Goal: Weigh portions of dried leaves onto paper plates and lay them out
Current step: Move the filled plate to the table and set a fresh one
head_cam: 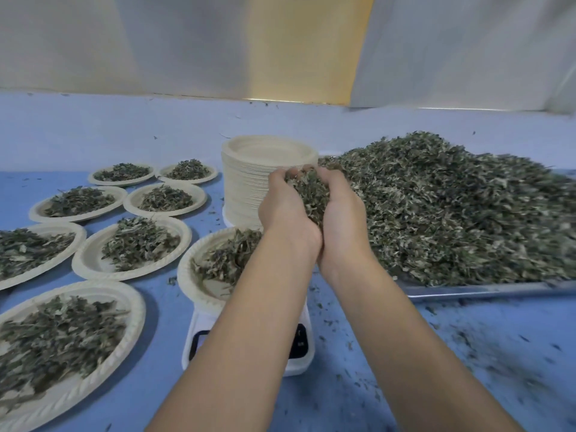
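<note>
My left hand [282,207] and my right hand [343,213] are cupped together, holding a clump of dried leaves [310,194] between the palms, raised over the right side of a paper plate [194,275]. That plate carries some leaves and sits on a white digital scale [199,335], whose display is partly hidden by my left forearm. A large heap of dried leaves [452,207] fills a metal tray [483,289] on the right.
A tall stack of empty paper plates [249,182] stands behind the scale. Several filled plates [131,244] lie in rows on the blue table at left. Leaf crumbs are scattered on the table [467,353] at front right. A wall closes the back.
</note>
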### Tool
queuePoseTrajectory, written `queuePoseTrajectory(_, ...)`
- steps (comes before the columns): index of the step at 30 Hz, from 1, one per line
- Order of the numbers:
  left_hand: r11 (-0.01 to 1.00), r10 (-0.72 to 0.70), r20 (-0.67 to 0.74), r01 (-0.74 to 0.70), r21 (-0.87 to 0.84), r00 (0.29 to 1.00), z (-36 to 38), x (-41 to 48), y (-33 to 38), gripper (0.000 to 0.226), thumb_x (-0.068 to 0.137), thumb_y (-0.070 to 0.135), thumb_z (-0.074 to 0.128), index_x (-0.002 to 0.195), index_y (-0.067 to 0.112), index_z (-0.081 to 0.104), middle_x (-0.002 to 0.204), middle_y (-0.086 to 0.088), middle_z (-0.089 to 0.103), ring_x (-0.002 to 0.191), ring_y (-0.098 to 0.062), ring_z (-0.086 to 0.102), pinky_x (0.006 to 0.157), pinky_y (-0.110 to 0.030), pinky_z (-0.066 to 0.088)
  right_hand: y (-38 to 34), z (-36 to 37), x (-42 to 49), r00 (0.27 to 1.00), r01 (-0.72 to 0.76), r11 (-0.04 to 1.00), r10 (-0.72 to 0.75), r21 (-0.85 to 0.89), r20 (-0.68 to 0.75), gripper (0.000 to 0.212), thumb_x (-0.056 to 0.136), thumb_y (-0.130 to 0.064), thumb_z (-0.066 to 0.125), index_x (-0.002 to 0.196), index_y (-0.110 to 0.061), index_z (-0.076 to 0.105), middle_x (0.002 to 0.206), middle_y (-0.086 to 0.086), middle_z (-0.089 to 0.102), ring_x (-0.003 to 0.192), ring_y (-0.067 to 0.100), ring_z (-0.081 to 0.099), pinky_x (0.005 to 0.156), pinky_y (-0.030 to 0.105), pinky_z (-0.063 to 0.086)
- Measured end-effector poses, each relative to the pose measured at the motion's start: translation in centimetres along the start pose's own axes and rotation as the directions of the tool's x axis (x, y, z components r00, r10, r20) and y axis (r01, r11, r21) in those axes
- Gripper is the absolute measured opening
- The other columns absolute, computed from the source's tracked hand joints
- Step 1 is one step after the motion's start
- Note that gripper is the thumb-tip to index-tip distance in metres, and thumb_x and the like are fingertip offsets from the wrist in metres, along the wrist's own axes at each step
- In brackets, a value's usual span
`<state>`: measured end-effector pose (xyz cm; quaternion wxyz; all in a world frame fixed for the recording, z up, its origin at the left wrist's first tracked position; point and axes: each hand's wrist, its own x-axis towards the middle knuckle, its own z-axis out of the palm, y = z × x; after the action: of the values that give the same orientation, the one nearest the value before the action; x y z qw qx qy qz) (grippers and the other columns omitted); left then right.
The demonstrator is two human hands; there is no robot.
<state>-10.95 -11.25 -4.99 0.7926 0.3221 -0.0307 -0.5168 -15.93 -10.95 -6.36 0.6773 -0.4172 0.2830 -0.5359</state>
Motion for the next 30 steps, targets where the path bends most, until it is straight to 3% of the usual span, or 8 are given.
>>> queuePoseTrajectory(3, 0.997, 0.007, -0.062, -0.002, 0.074, 0.998, -0.1, 0.3, -0.7, 0.026, 0.086, 0.025, 0.054, 0.062, 0.016, 0.054, 0.065, -0.001, 0.059, 0.051, -0.016, 0.057, 0.045, -0.017, 0.043, 0.2, -0.7, 0.1, 0.999, 0.027, 0.998, -0.028, -0.059, -0.025, 0.023, 0.09, -0.016, 0.058, 0.07, -0.021, 0.067, 0.059, -0.013, 0.066, 0.062, 0.006, 0.063, 0.069, 0.026, 0.051)
queuePoseTrajectory(7, 0.995, 0.058, -0.114, -0.049, 0.084, 0.992, -0.7, 0.8, -0.5, 0.03, 0.088, 0.027, 0.055, 0.06, 0.016, 0.054, 0.057, 0.001, 0.058, 0.044, -0.013, 0.056, 0.039, -0.014, 0.041, 0.8, -0.2, 0.4, 0.997, 0.068, 0.995, -0.07, -0.073, -0.027, 0.018, 0.091, -0.01, 0.057, 0.078, -0.018, 0.068, 0.073, -0.011, 0.067, 0.066, 0.0, 0.062, 0.061, 0.013, 0.049)
queuePoseTrajectory(11, 0.994, 0.093, -0.067, -0.088, 0.065, 0.993, -1.0, 1.1, 0.0, 0.029, 0.09, 0.023, 0.053, 0.062, 0.015, 0.056, 0.06, 0.001, 0.059, 0.056, -0.014, 0.058, 0.051, -0.021, 0.043, 1.2, 0.6, 0.5, 0.997, 0.045, 0.998, -0.047, -0.039, -0.058, 0.017, 0.092, -0.007, 0.052, 0.094, -0.01, 0.069, 0.09, 0.0, 0.07, 0.08, 0.01, 0.065, 0.07, 0.02, 0.051)
queuePoseTrajectory(15, 0.981, 0.143, -0.082, -0.13, 0.143, 0.986, 0.2, 0.9, -1.1, 0.022, 0.091, 0.017, 0.057, 0.069, 0.014, 0.061, 0.078, -0.008, 0.063, 0.073, -0.024, 0.061, 0.076, -0.036, 0.055, 0.6, -0.4, 0.9, 0.984, -0.088, 0.993, 0.099, 0.077, -0.151, 0.019, 0.092, -0.01, 0.053, 0.085, -0.01, 0.07, 0.076, 0.006, 0.07, 0.069, 0.02, 0.065, 0.065, 0.027, 0.054)
queuePoseTrajectory(18, 0.966, 0.136, -0.08, -0.115, 0.23, 0.987, 1.5, 0.7, -3.1, 0.023, 0.092, 0.013, 0.056, 0.069, 0.012, 0.062, 0.072, -0.009, 0.06, 0.073, -0.024, 0.056, 0.075, -0.039, 0.053, -0.1, -2.5, 1.7, 0.959, -0.138, 0.981, 0.167, 0.136, -0.228, 0.022, 0.09, -0.011, 0.054, 0.074, -0.011, 0.069, 0.064, 0.004, 0.067, 0.059, 0.019, 0.063, 0.06, 0.026, 0.053)
queuePoseTrajectory(23, 0.888, 0.058, 0.001, -0.052, 0.456, 0.998, 3.0, 1.4, -8.3, 0.02, 0.098, 0.019, 0.048, 0.086, 0.01, 0.061, 0.076, -0.005, 0.058, 0.076, -0.022, 0.053, 0.079, -0.036, 0.048, -0.9, -7.3, 3.3, 0.916, -0.194, 0.951, 0.264, 0.241, -0.302, 0.025, 0.092, -0.011, 0.04, 0.079, -0.008, 0.061, 0.088, 0.013, 0.063, 0.072, 0.026, 0.059, 0.064, 0.029, 0.05)
queuePoseTrajectory(27, 0.724, 0.009, 0.108, -0.081, 0.685, 0.994, 3.6, 1.6, -11.5, 0.01, 0.093, 0.027, 0.056, 0.09, 0.019, 0.062, 0.098, -0.005, 0.063, 0.097, -0.026, 0.059, 0.09, -0.04, 0.05, -1.8, -10.6, 4.2, 0.858, -0.165, 0.98, 0.199, 0.114, -0.473, 0.024, 0.09, -0.016, 0.044, 0.075, -0.008, 0.06, 0.086, 0.014, 0.063, 0.075, 0.028, 0.059, 0.068, 0.032, 0.048)
queuePoseTrajectory(30, 0.651, -0.099, 0.237, -0.117, 0.75, 0.966, 3.9, 1.5, -12.6, 0.012, 0.088, 0.038, 0.062, 0.085, 0.026, 0.064, 0.099, -0.003, 0.067, 0.097, -0.022, 0.062, 0.089, -0.038, 0.051, -2.6, -12.0, 4.7, 0.842, -0.074, 0.991, 0.003, -0.109, -0.54, 0.028, 0.091, -0.019, 0.047, 0.069, -0.014, 0.062, 0.081, 0.013, 0.065, 0.077, 0.029, 0.062, 0.07, 0.038, 0.053)
